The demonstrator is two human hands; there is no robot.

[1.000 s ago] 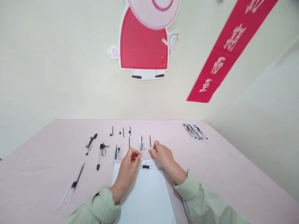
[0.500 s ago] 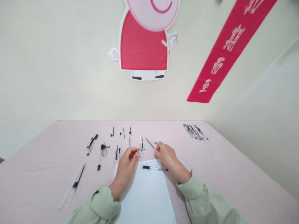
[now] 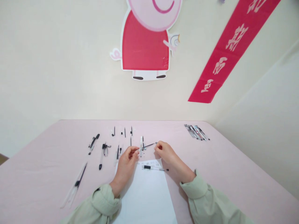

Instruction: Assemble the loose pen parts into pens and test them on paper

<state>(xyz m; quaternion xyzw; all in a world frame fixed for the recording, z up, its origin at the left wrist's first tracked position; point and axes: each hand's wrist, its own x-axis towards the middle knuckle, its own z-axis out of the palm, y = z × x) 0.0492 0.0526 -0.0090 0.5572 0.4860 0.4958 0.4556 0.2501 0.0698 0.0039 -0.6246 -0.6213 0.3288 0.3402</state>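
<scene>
My left hand [image 3: 126, 163] is closed, thumb against fingertips, beside a clear pen barrel [image 3: 141, 145] lying on the table. A small pale piece shows at those fingertips, too small to name. My right hand [image 3: 167, 157] is pinched just right of a thin dark pen refill [image 3: 149, 145]. The refill's left end reaches toward the barrel and its right end comes close to my right fingertips. Whatever those fingers hold is hidden. A capped clear pen [image 3: 153, 168] lies across the top of a white paper sheet [image 3: 146, 196], below both hands.
Loose refills, caps and barrels lie at the back left, including a dark refill [image 3: 125, 132]. Further left are a black-ended clear pen [image 3: 100, 160] and long clear pen parts [image 3: 76, 186]. A bundle of pens [image 3: 196, 132] sits at the back right, before the wall.
The refill was slanting up-left from my right fingers; now it lies flatter, pointing down-left toward the barrel. My left hand keeps its pinch almost in place. The view has shifted slightly.
</scene>
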